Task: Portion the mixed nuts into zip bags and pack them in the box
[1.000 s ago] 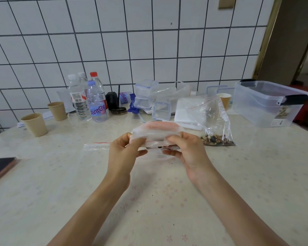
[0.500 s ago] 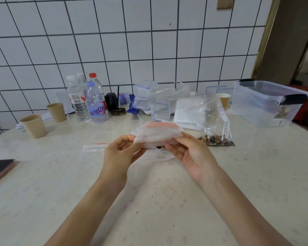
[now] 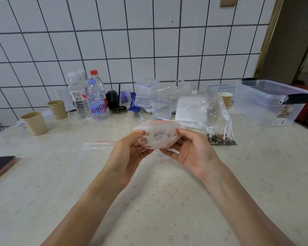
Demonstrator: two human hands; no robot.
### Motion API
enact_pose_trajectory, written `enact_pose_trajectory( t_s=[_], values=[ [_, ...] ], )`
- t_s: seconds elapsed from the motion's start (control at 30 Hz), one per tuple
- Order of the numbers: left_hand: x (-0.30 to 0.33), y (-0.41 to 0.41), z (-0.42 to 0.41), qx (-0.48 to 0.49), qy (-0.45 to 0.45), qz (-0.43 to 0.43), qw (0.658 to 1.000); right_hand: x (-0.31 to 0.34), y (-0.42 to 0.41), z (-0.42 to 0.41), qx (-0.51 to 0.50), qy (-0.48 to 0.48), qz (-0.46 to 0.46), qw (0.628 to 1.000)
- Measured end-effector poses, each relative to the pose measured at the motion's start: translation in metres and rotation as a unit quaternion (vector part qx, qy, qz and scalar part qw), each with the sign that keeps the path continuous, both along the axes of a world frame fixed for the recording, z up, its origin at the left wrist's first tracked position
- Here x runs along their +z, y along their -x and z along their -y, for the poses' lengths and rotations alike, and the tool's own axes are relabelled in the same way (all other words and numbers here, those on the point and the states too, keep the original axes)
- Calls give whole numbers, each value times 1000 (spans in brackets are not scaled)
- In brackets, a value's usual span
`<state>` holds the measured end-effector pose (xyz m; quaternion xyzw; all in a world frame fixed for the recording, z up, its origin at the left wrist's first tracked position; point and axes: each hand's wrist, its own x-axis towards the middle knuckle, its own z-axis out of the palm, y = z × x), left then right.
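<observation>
Both hands hold a clear zip bag (image 3: 158,134) with a red seal line up above the table, its mouth pulled wide. My left hand (image 3: 130,153) pinches its left edge and my right hand (image 3: 192,151) grips its right edge. A larger clear bag of mixed nuts (image 3: 219,121) stands to the right, nuts settled at its bottom. An empty zip bag (image 3: 98,145) lies flat to the left. The clear plastic box (image 3: 270,103) with a black handle sits at the far right.
Water bottles (image 3: 94,98), two paper cups (image 3: 35,122), small clear containers (image 3: 146,93) and a white box (image 3: 187,110) crowd the back of the table. A phone (image 3: 0,166) lies at the left edge. A tiled wall stands behind.
The bag's mouth has been pulled wider between my hands and turned more toward me. My right hand's fingers have shifted under the bag.
</observation>
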<state>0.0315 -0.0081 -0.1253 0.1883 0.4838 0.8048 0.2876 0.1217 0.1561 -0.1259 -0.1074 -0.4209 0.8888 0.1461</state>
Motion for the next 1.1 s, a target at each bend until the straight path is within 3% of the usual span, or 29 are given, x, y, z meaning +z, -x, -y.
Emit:
enact_pose_trajectory(
  t_s=[0.13,0.27,0.33,0.4,0.5,0.57,0.7,0.83,1.1],
  values=[
    [0,4,0,7,-19,49,999,-2,2,2,5,2,-15,1000],
    [-2,9,4,-66,-80,153,983,-5,2,-1,33,-8,-44,998],
    [-3,10,5,-97,-95,157,978,-7,2,-3,51,-4,-59,997],
    [-1,8,6,-105,-98,111,983,-6,0,-4,71,-57,-84,992],
    [0,4,7,-82,-53,-67,993,-5,-5,-5,81,-178,-110,975],
    [-5,3,6,-44,-21,-138,989,-7,-4,-3,45,-197,-92,975],
    [-9,-6,-1,96,79,-174,977,-12,3,6,-83,-177,-8,981],
    [-10,-7,-5,197,145,-227,943,-12,9,14,-117,-191,46,973],
    [-11,-4,5,258,200,-353,877,-15,5,4,-236,-332,61,911]
  ],
)
